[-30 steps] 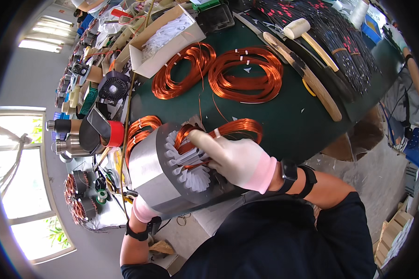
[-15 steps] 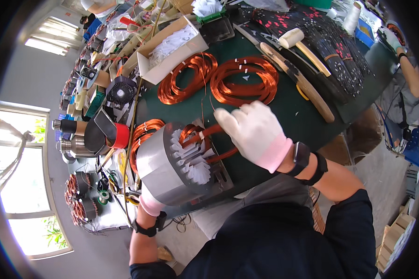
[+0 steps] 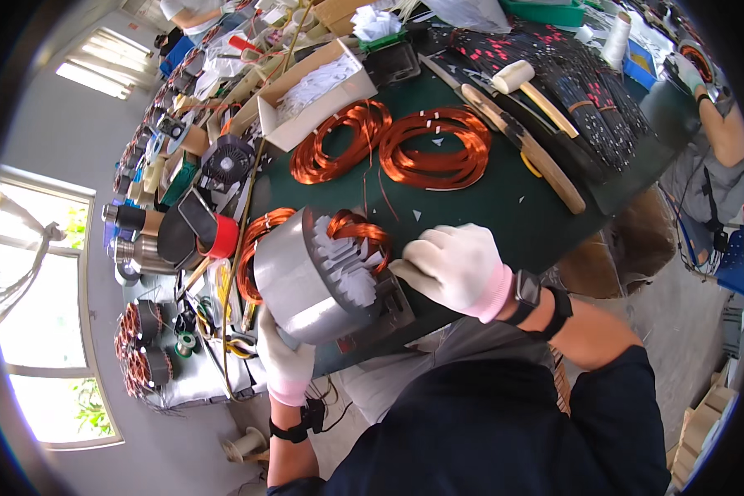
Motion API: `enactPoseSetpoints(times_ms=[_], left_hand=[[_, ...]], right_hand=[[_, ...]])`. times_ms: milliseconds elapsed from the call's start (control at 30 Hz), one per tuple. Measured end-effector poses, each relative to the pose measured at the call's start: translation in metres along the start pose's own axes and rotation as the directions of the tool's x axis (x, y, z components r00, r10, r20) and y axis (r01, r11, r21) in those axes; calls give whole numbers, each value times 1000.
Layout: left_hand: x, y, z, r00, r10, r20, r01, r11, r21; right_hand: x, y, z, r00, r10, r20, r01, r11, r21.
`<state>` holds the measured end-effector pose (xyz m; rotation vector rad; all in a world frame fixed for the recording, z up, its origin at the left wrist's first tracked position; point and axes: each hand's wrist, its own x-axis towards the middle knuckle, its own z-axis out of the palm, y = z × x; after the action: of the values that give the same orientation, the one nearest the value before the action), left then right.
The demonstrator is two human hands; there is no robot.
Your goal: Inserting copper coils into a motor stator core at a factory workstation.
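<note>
A grey cylindrical motor stator core (image 3: 293,281) lies on its side on the green table. White slot liners (image 3: 347,260) fan around its open right end, and a copper wire coil (image 3: 364,230) loops out of that end. My left hand (image 3: 286,351), in a white glove with a pink cuff, grips the core's near left edge; some fingertips are hidden. My right hand (image 3: 456,269), gloved alike, is closed just right of the open end, close to the coil. What its curled fingers hold, if anything, is hidden.
Two copper wire bundles (image 3: 434,149) lie beyond the core. Further back are a carton of white slips (image 3: 318,87), a mallet (image 3: 537,95), a wooden-handled tool (image 3: 537,157) and black sleeves (image 3: 591,124). Metal flasks (image 3: 145,252) stand left. A co-worker's arm (image 3: 719,128) is at far right.
My right hand has come down and nearer the core; the coil strands that stretched toward it now curl at the core's end. My left hand has shifted right and shows more.
</note>
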<state>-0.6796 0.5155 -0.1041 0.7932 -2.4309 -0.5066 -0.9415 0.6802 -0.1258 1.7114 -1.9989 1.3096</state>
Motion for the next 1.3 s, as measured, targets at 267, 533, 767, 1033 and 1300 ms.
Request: enactPoseSetpoints(times_ms=[267,533,767,1033,1300], left_hand=[[22,-55,28,961,-276,28,248,809,-534],[35,-53,20,994,-97,56,109,955,-275],[26,-84,29,888,-439,136,364,492,-791],[30,-63,51,840,-351,414,537,424,-729],[29,-61,50,795,-299,528,607,401,-687]], right_hand=[[12,-8,19,866,309,393,-491,675,550],[5,-5,38,989,94,115,-121,958,260],[18,-11,19,963,169,210,-213,955,208],[50,4,52,983,-154,-98,152,988,-35],[41,9,49,992,-128,13,128,991,27]])
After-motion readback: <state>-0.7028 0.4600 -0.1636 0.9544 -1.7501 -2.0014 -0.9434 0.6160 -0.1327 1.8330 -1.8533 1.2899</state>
